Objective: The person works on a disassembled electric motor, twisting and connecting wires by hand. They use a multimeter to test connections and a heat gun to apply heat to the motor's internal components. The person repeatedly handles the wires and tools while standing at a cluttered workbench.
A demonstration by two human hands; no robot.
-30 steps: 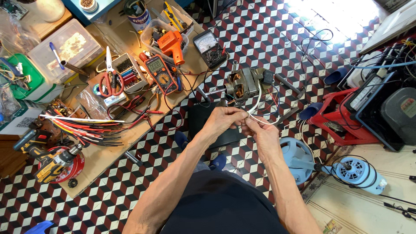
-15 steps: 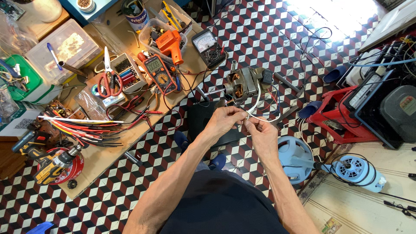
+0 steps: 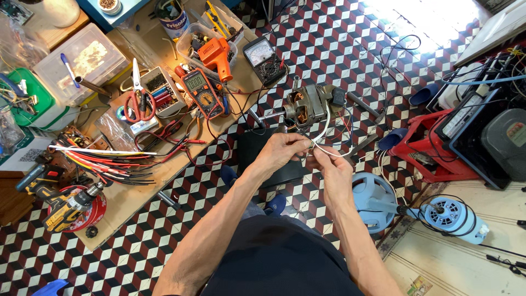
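- Head view, centre of the frame: the left hand (image 3: 282,151) and the right hand (image 3: 330,164) meet over the patterned floor (image 3: 350,49), fingertips nearly touching, each grip pinched shut on a thin white wire (image 3: 323,129).
- That wire curves up from the fingers to a small electric motor (image 3: 307,105), bare metal with copper windings, lying on the floor just above the hands.
- A flat black pad (image 3: 257,156) lies under the left wrist.
- Left of the frame, a cardboard-topped table (image 3: 131,192) runs diagonally, its edge close to the left forearm; on it lie red-handled scissors (image 3: 137,104), an orange-cased multimeter (image 3: 203,94) and a fan of stiff red and white wires (image 3: 104,159).
- At right a pale blue plastic housing (image 3: 372,200) sits beside the right forearm, a red stool (image 3: 433,145) beyond it, leaving a narrow strip of open tiles.
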